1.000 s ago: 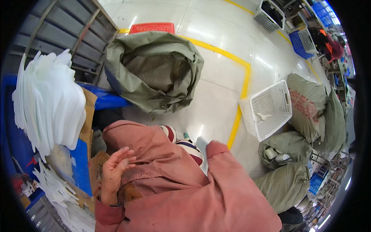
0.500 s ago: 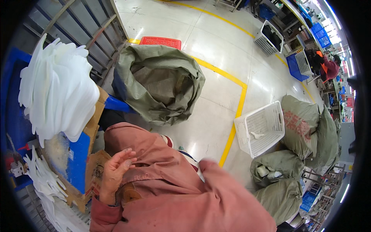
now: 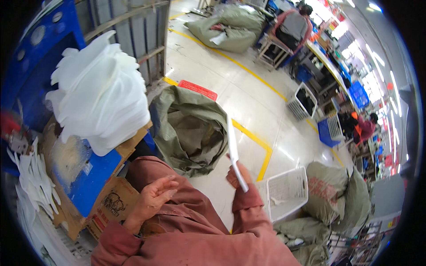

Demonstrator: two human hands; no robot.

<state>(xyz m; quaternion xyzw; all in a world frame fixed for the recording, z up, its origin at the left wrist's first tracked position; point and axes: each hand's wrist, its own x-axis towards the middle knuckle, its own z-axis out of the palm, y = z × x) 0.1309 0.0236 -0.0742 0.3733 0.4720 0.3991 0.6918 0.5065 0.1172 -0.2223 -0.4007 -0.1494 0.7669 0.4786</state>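
Note:
My right hand [image 3: 234, 174] is raised in front of me, closed around the lower part of a thin white foam-like piece [image 3: 233, 142], which stands nearly edge-on. Just beyond it gapes a large green woven sack [image 3: 191, 153] with its mouth rolled wide. My left hand [image 3: 155, 198] hovers over my lap, fingers loosely stretched and nothing in them. To its left, a tall stack of white curved flat pieces [image 3: 100, 95] rests on a work surface with a blue panel [image 3: 95, 181]. More white pieces [image 3: 35, 179] lie lower at the left edge.
A white plastic basket [image 3: 286, 216] holding a white piece stands on the right, next to full green sacks [image 3: 330, 188]. Behind the open sack are a red crate [image 3: 198, 90] and a metal railing [image 3: 133, 17]. A person [image 3: 293, 29] sits at the far benches.
My right hand, blurred low on the right before, is now raised with a white piece in its grip. My left hand stays over my lap. The view has shifted, showing more of the far room.

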